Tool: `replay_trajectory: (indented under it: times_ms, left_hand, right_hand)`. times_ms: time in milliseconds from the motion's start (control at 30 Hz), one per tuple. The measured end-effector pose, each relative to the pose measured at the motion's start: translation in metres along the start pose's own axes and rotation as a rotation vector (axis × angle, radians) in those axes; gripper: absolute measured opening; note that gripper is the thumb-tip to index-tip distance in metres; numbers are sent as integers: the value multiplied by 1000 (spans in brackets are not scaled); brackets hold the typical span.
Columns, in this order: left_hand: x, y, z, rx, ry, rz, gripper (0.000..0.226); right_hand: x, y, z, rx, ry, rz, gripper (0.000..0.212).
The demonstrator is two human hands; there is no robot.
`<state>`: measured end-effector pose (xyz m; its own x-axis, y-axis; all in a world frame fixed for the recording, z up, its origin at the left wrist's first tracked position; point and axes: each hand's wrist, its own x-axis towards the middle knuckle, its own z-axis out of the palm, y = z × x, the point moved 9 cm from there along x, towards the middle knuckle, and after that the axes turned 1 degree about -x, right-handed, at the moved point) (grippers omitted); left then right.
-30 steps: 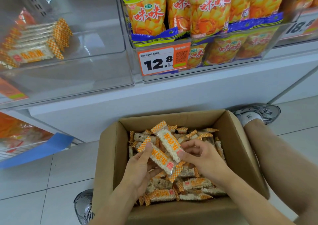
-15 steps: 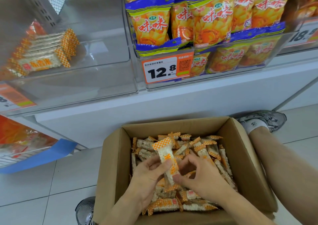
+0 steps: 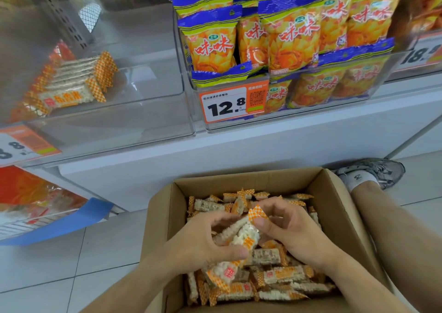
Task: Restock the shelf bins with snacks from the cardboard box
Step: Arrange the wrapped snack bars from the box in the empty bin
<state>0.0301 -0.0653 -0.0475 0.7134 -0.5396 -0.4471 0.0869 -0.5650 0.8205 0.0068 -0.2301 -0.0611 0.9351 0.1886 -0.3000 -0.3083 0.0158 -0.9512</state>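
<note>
An open cardboard box [image 3: 162, 217] on the floor holds several white rice-cracker bars in orange-checked wrappers [image 3: 282, 274]. Over the box, my left hand [image 3: 203, 241] grips a small stack of these snack bars [image 3: 241, 236], thumb across the front. My right hand [image 3: 291, 229] pinches the upper orange end of the same stack. Up on the left, a clear shelf bin [image 3: 143, 111] contains a short row of the same bars [image 3: 71, 83] at its left side.
A second clear bin [image 3: 323, 111] to the right is packed with blue-and-yellow chip bags, with an orange 12.8 price tag [image 3: 229, 104] on its front. My shoes [image 3: 373, 171] and legs flank the box. A lower shelf with red packets [image 3: 28, 200] sits at the left.
Both hands stayed over the box and gathered the bars into a tighter stack, now tilted to the right, and the right hand's fingers moved up to its top end.
</note>
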Motion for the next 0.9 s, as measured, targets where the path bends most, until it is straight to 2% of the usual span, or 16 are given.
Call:
replay_trajectory:
  times_ms: [67,167,233,300,467,567,700,767,900]
  left_hand:
    - [-6,3,-6,16,-40,6,74]
    - [-17,0,-21,80,-54,-20,75]
    - [-24,-2,-29,122,-68,-36,73]
    - [-32,-2,-39,162,-35,-45,61]
    - [-50,14,-81,103,117,30,20]
    - [-62,35,-105,109,72,99,22]
    - [-77,59,-133,24,37,166,27]
    - [-86,73,-150,6,78,220,28]
    - [-111,97,-193,-38,256,375,29]
  right_hand:
    - [-1,2,2,84,58,-2,27]
    - [-2,10,8,179,137,24,42]
    - [-3,9,15,251,177,36,39]
    - [-3,1,25,276,169,28,36]
    - [-11,-31,50,54,47,-74,26]
    - [-15,-50,64,4,3,-66,48]
    - [-14,-99,79,-145,-9,-170,41]
    - [-10,-130,86,-276,16,-242,45]
    - [3,-192,99,-430,111,-389,34]
